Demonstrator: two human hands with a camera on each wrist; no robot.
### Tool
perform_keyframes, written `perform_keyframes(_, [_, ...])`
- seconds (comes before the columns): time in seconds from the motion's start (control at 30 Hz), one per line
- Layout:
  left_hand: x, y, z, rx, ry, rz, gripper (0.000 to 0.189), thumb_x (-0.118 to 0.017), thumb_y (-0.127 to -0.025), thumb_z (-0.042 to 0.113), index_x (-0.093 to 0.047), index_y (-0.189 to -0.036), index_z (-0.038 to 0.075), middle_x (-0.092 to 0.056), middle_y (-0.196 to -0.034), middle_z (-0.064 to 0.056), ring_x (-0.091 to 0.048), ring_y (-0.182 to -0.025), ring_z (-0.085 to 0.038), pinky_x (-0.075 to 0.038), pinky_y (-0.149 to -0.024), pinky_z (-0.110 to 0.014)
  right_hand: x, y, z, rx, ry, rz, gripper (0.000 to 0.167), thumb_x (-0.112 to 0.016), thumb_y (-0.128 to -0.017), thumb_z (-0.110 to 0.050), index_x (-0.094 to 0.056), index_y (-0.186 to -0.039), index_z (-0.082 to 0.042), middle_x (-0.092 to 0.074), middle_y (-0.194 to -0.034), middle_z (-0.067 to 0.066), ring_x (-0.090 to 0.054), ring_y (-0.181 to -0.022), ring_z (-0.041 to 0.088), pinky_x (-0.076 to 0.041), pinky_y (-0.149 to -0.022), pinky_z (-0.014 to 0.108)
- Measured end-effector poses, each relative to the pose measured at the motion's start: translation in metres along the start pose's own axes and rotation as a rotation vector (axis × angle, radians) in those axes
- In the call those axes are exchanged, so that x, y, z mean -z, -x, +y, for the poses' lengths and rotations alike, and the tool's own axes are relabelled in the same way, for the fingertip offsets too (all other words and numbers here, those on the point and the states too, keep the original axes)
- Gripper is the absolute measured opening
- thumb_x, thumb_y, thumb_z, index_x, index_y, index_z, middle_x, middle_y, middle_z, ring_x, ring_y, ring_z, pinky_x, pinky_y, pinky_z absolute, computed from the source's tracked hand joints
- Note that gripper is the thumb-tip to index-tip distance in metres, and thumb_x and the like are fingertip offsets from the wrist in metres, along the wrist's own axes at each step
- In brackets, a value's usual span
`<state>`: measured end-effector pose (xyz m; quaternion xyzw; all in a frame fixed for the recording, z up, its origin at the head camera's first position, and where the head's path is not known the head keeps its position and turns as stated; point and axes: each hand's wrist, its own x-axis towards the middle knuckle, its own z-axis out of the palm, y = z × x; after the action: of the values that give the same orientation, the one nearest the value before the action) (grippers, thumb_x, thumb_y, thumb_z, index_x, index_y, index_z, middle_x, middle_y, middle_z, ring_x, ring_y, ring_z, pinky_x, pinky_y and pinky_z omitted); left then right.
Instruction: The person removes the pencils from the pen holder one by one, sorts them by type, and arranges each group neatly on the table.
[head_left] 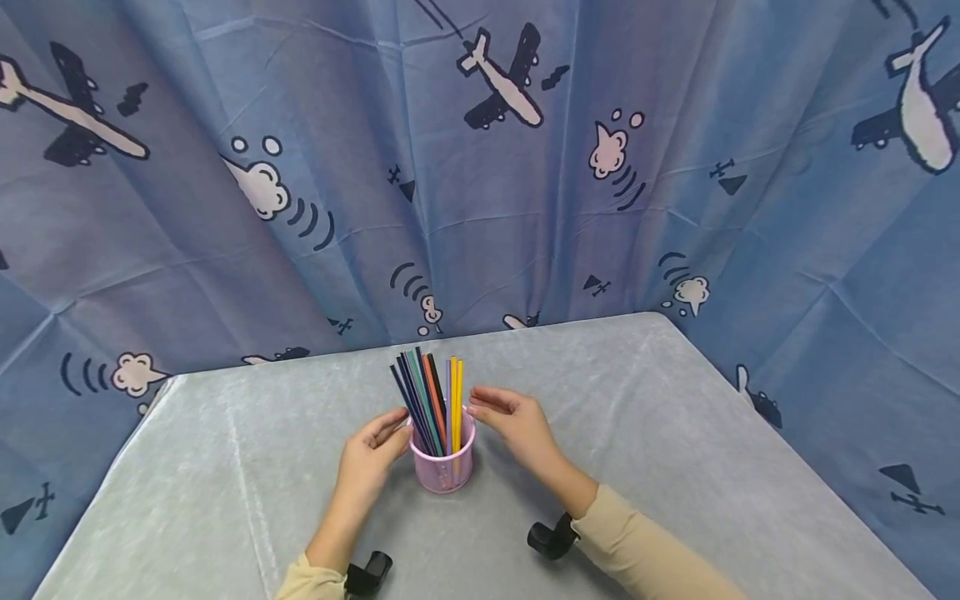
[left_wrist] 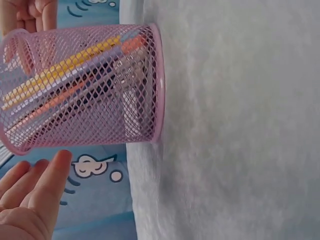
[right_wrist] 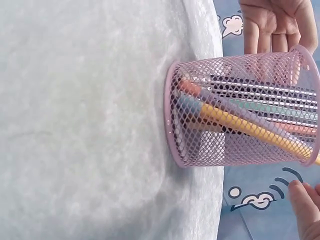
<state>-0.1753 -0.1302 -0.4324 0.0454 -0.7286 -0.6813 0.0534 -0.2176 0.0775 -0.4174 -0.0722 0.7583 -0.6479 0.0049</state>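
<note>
A pink mesh pencil cup [head_left: 442,477] stands upright on the table, holding several pencils [head_left: 422,404] in dark blue, green, orange, black, purple and yellow. Their tops lean apart above the rim. My left hand [head_left: 367,457] is at the cup's left side, fingers loosely extended; in the left wrist view a small gap shows between the fingertips [left_wrist: 61,160] and the mesh cup [left_wrist: 159,90]. On the other side, my right hand [head_left: 523,427] has its fingers extended near the rim. The right wrist view shows its fingertips [right_wrist: 296,189] beside the cup [right_wrist: 171,117], seemingly not gripping it.
A pale grey cloth covers the table [head_left: 300,467]. Behind and at both sides hangs a blue curtain [head_left: 360,167] printed with airplanes and clouds. Black wrist cameras [head_left: 551,537] are strapped to both forearms.
</note>
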Motion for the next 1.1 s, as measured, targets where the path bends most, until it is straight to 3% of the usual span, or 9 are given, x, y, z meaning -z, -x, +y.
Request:
perform_keyframes(0.13, [-0.002,0.001,-0.001,0.019,0.006,0.011,0.041,-0.063,-0.096,0.008,-0.057,-0.132,-0.009,-0.06,-0.134,-0.026,-0.064,-0.119,-0.033,-0.06,-0.086,-0.021,-0.002,-0.001,-0.002,-0.019,0.009,0.027,0.036,-0.074,-0.089,-0.013,-0.069,-0.121,0.002,-0.072,-0.119,0.016,-0.069,-0.112,0.027,-0.057,-0.099,0.038])
perform_keyframes(0.43, [-0.004,0.003,-0.005,0.047,0.009,0.031,0.039,-0.064,-0.096,0.012,-0.06,-0.13,-0.006,-0.063,-0.132,-0.025,-0.068,-0.109,-0.019,-0.06,-0.082,-0.019,-0.003,-0.006,-0.008,-0.031,-0.019,0.035,0.033,-0.073,-0.089,-0.012,-0.069,-0.119,0.003,-0.072,-0.118,0.018,-0.07,-0.108,0.024,-0.059,-0.095,0.035])
perform_keyframes(0.73, [-0.008,0.007,-0.005,0.04,0.022,0.04,0.038,-0.061,-0.097,0.009,-0.059,-0.131,-0.007,-0.064,-0.13,-0.026,-0.068,-0.111,-0.022,-0.059,-0.084,-0.018,-0.003,-0.014,-0.014,-0.046,-0.001,0.064,0.033,-0.074,-0.089,-0.012,-0.07,-0.117,0.004,-0.073,-0.114,0.018,-0.072,-0.101,0.023,-0.061,-0.089,0.033])
perform_keyframes(1.1, [-0.008,0.013,0.0,0.006,0.048,0.027,0.04,-0.058,-0.099,0.008,-0.054,-0.133,-0.012,-0.06,-0.132,-0.031,-0.066,-0.112,-0.022,-0.059,-0.085,-0.019,-0.01,-0.019,-0.018,-0.065,-0.018,0.054,0.034,-0.074,-0.088,-0.013,-0.07,-0.118,0.003,-0.072,-0.116,0.019,-0.071,-0.104,0.024,-0.06,-0.091,0.036])
